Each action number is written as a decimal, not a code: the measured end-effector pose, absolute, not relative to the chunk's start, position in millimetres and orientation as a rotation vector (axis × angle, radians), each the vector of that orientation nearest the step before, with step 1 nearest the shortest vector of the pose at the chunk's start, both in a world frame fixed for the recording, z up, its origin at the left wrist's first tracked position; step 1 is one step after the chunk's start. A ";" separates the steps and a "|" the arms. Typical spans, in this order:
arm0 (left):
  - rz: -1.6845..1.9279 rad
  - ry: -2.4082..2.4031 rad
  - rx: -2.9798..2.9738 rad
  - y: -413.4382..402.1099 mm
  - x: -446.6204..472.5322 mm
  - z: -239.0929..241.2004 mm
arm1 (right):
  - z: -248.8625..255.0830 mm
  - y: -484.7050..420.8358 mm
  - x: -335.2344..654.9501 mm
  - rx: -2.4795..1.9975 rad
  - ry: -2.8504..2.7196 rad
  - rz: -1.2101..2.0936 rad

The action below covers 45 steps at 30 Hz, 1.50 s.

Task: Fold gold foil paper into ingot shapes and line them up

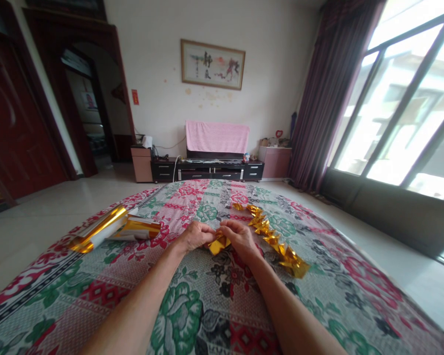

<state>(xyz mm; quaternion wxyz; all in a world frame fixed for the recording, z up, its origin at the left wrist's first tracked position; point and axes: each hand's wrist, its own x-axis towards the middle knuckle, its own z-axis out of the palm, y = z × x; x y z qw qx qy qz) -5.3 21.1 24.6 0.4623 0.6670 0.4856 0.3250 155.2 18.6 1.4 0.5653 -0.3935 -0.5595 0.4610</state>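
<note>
My left hand [195, 235] and my right hand [239, 237] meet over the flowered cloth [192, 305], both pinched on a small piece of gold foil paper [219, 243] between them. To the right of my right hand a row of several folded gold foil pieces [271, 239] runs from the far middle of the cloth toward the near right. A stack of flat gold foil sheets [113, 228] lies on the cloth to the left of my left hand.
The cloth covers a wide surface that fills the lower view. Beyond it are tiled floor [51, 212], a low dark cabinet [214, 170] with a pink cloth [217, 137] over it, a dark doorway at left and large windows [402, 113] at right.
</note>
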 end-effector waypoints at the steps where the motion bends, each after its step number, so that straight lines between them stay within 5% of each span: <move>1: 0.798 1.192 1.644 20.6 -5.3 25.2 | 0.9 18.9 155.1 -0.924 -1.311 1.088; 45: 0.885 1.205 1.670 20.7 -2.7 21.3 | -0.9 18.2 152.5 -0.898 -1.355 1.020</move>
